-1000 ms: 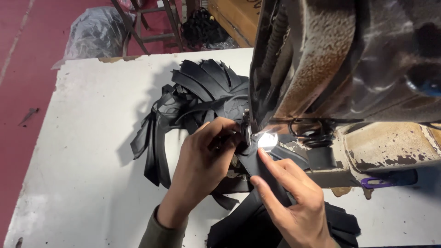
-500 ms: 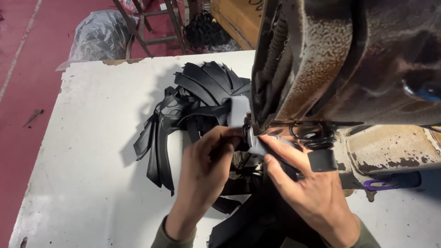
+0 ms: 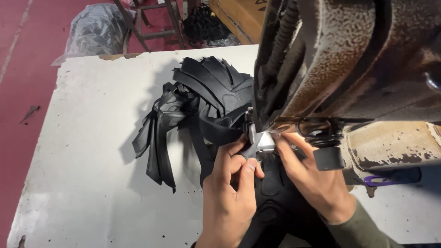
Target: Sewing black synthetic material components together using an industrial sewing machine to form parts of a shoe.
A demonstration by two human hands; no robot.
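Black leather pieces [image 3: 202,101] fan out at the centre, plain and unpatterned. White table [image 3: 92,151] beneath, smudged grey, tan where it's chipped at twelve o'clock. Sewing machine [image 3: 349,59] at two o'clock, dark brown speckled with rust, its base cream spotted dark. Red floor [image 3: 23,50] at ten o'clock. Olive-green sleeve [image 3: 363,229] at five o'clock.

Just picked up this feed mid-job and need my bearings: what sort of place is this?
Likely a small stitching workshop. A worn, rust-speckled industrial sewing machine stands on a white table, a pile of cut black pieces lies behind it, and both hands hold a black piece at the needle.
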